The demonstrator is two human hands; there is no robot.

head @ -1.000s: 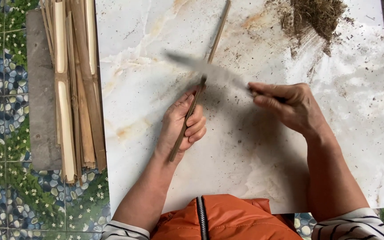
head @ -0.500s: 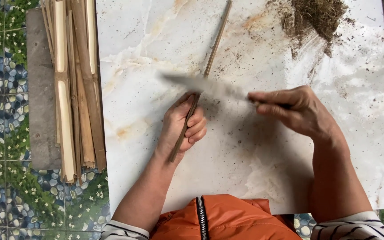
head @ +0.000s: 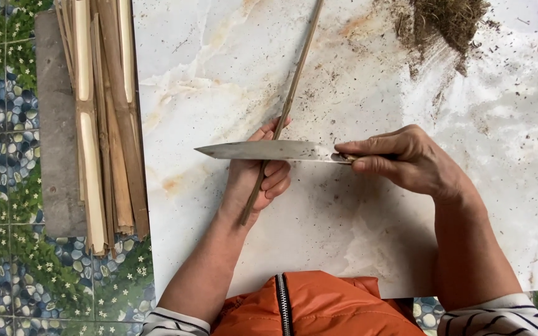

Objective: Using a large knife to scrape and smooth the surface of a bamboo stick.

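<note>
Our left hand [head: 258, 177] is clamped on a thin stick [head: 284, 112] that runs far and to the right across the marble slab [head: 219, 74]. Our right hand [head: 406, 163] is closed on the handle of a knife [head: 269, 150], whose blade lies across the stick just over the left fingers [head: 276, 174]. A slip could nick them, we judge. Split strips [head: 104, 118] crowd the slab's left edge and shavings [head: 443, 18] lie far right; the near right is open.

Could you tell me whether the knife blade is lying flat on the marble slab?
No, the right hand holds the knife across the thin stick gripped by the left hand.
</note>
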